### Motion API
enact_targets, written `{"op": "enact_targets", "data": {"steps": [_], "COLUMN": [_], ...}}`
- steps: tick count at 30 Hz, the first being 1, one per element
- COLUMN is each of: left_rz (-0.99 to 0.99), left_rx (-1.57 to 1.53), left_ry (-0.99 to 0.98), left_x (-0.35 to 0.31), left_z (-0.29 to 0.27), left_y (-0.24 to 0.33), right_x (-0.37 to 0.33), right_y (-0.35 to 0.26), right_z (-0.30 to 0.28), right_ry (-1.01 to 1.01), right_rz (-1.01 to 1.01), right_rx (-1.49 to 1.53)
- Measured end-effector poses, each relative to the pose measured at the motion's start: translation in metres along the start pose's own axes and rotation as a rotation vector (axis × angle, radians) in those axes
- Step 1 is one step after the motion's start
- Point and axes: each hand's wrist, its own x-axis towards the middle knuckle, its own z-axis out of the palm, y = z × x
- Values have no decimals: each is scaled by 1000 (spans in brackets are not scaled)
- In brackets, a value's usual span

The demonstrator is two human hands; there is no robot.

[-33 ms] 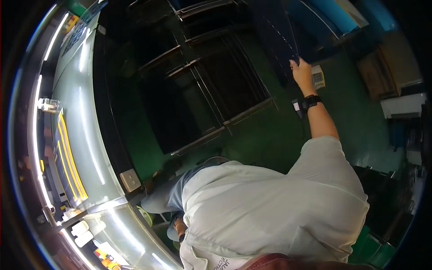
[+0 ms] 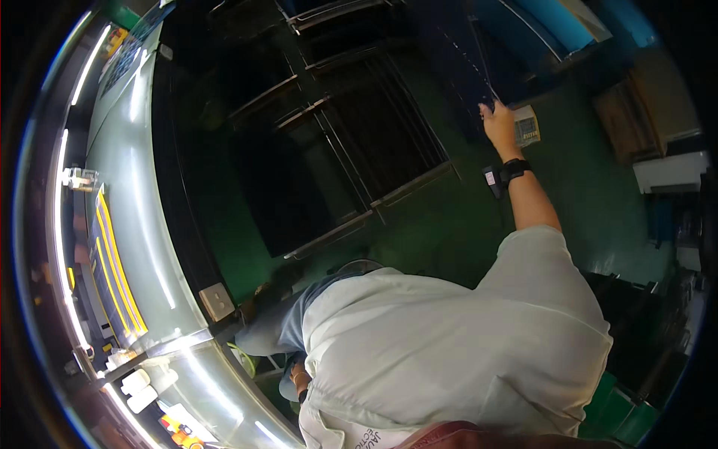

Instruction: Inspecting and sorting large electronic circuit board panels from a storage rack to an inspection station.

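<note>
My right hand (image 2: 498,123) reaches out at the upper right, its fingers closed at the lower end of a dark blue, sheet-like piece (image 2: 467,75) with a dashed light line on it. What kind of thing this is stays too dark to make out. A black watch (image 2: 514,170) is on my right wrist, with a small dark device (image 2: 492,181) with a pale face beside it. Just past the hand is a printed yellowish-white pack or card (image 2: 528,126). My left hand (image 2: 300,371) hangs low beside my leg, mostly hidden by my pale shirt; its fingers do not show clearly.
On the left runs a long shiny metal bench (image 2: 138,224) with a yellow-striped dark sheet (image 2: 116,262). A socket box (image 2: 216,301) is on its near side. Dark metal-framed racks (image 2: 336,157) stand on the green floor (image 2: 441,217). Cardboard (image 2: 636,112) is at the right.
My right hand and wrist have shifted very slightly to the left, still closed on the dark blue piece. More of the printed pack shows beside the hand.
</note>
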Motion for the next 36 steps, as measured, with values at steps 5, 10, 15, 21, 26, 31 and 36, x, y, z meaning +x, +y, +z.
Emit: {"op": "enact_targets", "data": {"steps": [5,10,15,21,26,31,36], "left_rz": [-41,-81,-107,-137,-163,-180,-191], "left_rx": [21,31,26,8,-9,-26,-49], "left_ry": [-17,-31,-44,-51,-58,-69,-77], "left_x": [4,3,1,2,1,2,8], "left_z": [3,8,11,16,25,34,43], "left_y": [-4,-8,-11,-10,-13,-15,-19], "right_x": [-42,-56,-50,-18,0,6,7], "right_y": [49,52,46,34,30,37,34], "right_z": [45,63,73,89,105,109,109], "right_ry": [-177,-348,-334,-410,-473,-496,-521], "right_rz": [133,235,108,108,98,77,118], "right_rx": [26,67,-56,-53,-47,-90,-34]}}
